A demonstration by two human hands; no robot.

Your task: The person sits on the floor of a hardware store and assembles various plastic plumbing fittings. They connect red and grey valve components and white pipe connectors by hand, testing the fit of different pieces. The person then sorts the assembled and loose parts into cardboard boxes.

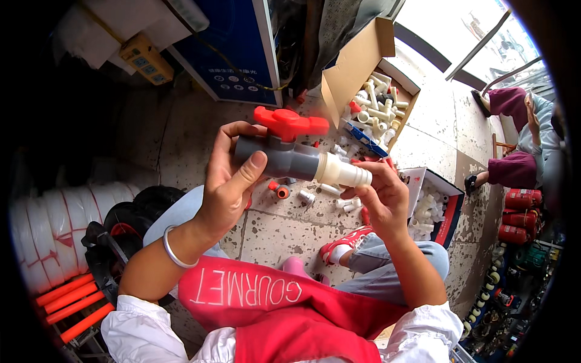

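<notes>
1 tubular valve (pixel 290 162), ribbed fitting (pixel 348 174)

Big upside-down white letters (pixel 247 287) on the red apron (pixel 296 323), bottom center, plus tiny white characters (pixel 232 71) on the blue panel (pixel 239 36) up top.

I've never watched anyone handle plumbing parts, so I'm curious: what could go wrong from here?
The white ribbed fitting might slip: the right hand seems to grip it only by thumb and fingertips near its end.
The grey ball valve, held up in the left hand, could drop if that grip loosens.
A dropped piece could be hard to spot among the loose pipe fittings on the floor.
</notes>
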